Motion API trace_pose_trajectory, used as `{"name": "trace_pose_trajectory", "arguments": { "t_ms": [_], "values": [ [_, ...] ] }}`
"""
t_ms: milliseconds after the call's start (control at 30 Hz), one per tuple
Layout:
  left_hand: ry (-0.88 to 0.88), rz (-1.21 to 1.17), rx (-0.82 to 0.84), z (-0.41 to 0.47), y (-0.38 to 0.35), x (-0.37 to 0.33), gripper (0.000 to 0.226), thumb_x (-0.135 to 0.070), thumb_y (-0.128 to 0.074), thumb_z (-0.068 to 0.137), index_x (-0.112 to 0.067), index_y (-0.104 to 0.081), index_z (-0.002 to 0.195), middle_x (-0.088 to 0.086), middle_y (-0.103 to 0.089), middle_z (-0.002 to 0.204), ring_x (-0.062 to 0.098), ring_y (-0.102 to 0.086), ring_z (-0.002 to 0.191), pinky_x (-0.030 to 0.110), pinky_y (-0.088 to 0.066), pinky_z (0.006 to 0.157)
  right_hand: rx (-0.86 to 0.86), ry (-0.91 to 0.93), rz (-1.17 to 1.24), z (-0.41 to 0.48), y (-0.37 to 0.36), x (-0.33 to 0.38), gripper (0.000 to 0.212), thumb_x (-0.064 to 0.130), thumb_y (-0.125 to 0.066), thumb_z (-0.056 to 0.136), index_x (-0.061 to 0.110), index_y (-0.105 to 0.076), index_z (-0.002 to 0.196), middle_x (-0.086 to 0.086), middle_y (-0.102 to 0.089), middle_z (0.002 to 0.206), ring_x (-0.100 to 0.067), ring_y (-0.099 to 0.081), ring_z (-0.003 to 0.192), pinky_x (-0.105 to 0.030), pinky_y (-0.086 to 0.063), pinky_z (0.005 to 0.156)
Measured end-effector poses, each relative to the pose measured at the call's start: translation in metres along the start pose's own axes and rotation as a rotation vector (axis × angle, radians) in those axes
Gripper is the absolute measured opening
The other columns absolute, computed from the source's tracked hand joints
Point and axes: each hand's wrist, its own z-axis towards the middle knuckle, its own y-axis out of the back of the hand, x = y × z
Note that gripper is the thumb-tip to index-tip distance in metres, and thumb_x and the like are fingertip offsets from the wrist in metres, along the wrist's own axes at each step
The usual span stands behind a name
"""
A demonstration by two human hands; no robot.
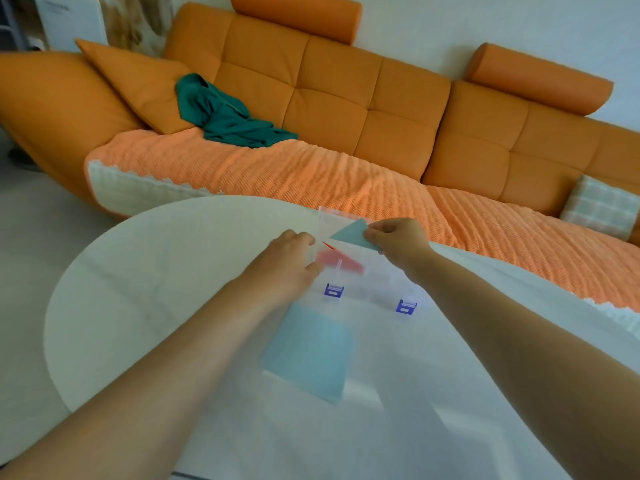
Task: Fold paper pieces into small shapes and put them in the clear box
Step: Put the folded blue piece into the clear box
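Observation:
A clear plastic box point(377, 282) with two blue latches stands on the white table, its lid point(327, 223) raised at the far side. A red folded paper point(337, 259) lies inside it. My right hand point(398, 240) pinches a folded light-blue paper triangle point(356, 235) just above the open box. My left hand point(291, 258) rests at the box's left end, fingers curled against its edge and lid. A flat light-blue paper sheet point(311, 351) lies on the table in front of the box, partly under my left wrist.
The round white table point(156, 289) has its edge at the left and far side. An orange sofa point(346, 116) runs behind it, with a green cloth point(225, 116) and a checked cushion point(602, 206) on it.

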Motion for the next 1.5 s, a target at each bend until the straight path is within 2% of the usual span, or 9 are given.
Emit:
{"name": "trace_pose_trajectory", "arguments": {
  "t_ms": [300,467,600,733,900,1167,1267,1367,1500],
  "values": [
    [-0.009,0.02,0.007,-0.001,-0.006,0.003,0.039,-0.038,-0.048,0.1,-0.014,-0.054,0.13,0.002,-0.056,0.124,0.022,-0.054,0.114,0.033,-0.043,0.092,0.169,-0.029,-0.278,0.017,-0.028,-0.004,0.02,0.022,-0.071,0.089,0.005,-0.076,0.099,-0.01,-0.073,0.102,-0.022,-0.063,0.084,-0.037,-0.056,0.087],
    [-0.045,-0.022,-0.035,-0.005,-0.006,-0.001,0.044,-0.033,-0.048,0.101,-0.019,-0.045,0.142,0.002,-0.049,0.139,0.021,-0.053,0.122,0.034,-0.045,0.099,0.201,0.067,-0.582,0.016,-0.021,0.008,0.025,0.032,-0.07,0.089,0.016,-0.075,0.108,-0.003,-0.072,0.11,-0.021,-0.067,0.096,-0.034,-0.057,0.085],
    [-0.06,-0.03,-0.036,-0.007,-0.006,-0.002,0.04,-0.032,-0.047,0.102,-0.02,-0.05,0.14,0.002,-0.052,0.136,0.02,-0.057,0.117,0.034,-0.047,0.097,0.252,0.197,-0.471,0.0,-0.02,0.015,0.032,0.013,-0.048,0.097,0.026,-0.076,0.108,0.014,-0.068,0.109,-0.008,-0.061,0.074,-0.015,-0.049,0.061],
    [-0.066,-0.019,-0.029,-0.007,-0.006,-0.002,0.041,-0.033,-0.046,0.102,-0.019,-0.05,0.14,0.004,-0.053,0.135,0.021,-0.057,0.115,0.033,-0.048,0.095,0.39,0.195,-0.43,-0.012,-0.027,0.01,0.039,0.018,-0.04,0.095,0.026,-0.074,0.111,0.006,-0.069,0.122,-0.016,-0.061,0.108,-0.028,-0.05,0.094],
    [-0.061,-0.028,-0.023,-0.008,-0.006,-0.002,0.041,-0.033,-0.046,0.102,-0.019,-0.05,0.14,0.004,-0.054,0.135,0.02,-0.057,0.115,0.033,-0.048,0.094,0.382,0.229,-0.437,-0.015,-0.028,0.004,0.044,0.008,-0.037,0.095,0.02,-0.068,0.124,0.004,-0.061,0.135,-0.015,-0.053,0.122,-0.02,-0.037,0.098],
    [-0.021,-0.053,-0.054,-0.017,0.002,-0.005,0.034,-0.031,-0.051,0.099,-0.02,-0.046,0.131,0.0,-0.053,0.126,0.018,-0.057,0.107,0.033,-0.048,0.09,0.181,0.337,-0.328,-0.036,-0.004,0.016,0.046,0.005,-0.039,0.093,0.03,-0.07,0.116,0.01,-0.063,0.13,-0.018,-0.065,0.103,-0.024,-0.057,0.072],
    [-0.031,0.059,-0.036,-0.027,0.01,-0.001,0.023,-0.033,-0.054,0.094,-0.023,-0.047,0.114,-0.004,-0.053,0.116,0.016,-0.053,0.1,0.031,-0.044,0.081,0.156,0.398,-0.306,-0.06,0.004,0.025,0.041,0.003,-0.042,0.09,0.03,-0.073,0.095,0.014,-0.068,0.105,-0.006,-0.063,0.078,-0.02,-0.047,0.059],
    [-0.02,0.144,0.109,-0.04,0.018,0.003,0.045,-0.049,-0.063,0.084,-0.027,-0.049,0.121,-0.008,-0.049,0.121,0.015,-0.047,0.118,0.034,-0.045,0.095,0.247,0.408,-0.393,-0.097,0.005,0.028,0.035,0.008,-0.047,0.083,0.033,-0.069,0.074,0.014,-0.068,0.077,-0.003,-0.057,0.064,-0.025,-0.048,0.063],
    [-0.022,0.311,0.395,-0.061,0.016,0.003,0.107,-0.077,-0.066,0.067,-0.03,-0.023,0.153,-0.007,-0.025,0.154,0.017,-0.017,0.145,0.039,-0.026,0.117,0.401,0.374,-0.609,-0.134,-0.003,0.015,0.024,0.028,-0.054,0.086,0.035,-0.07,0.103,0.017,-0.068,0.109,-0.007,-0.06,0.094,-0.028,-0.05,0.09]
  ]
}}
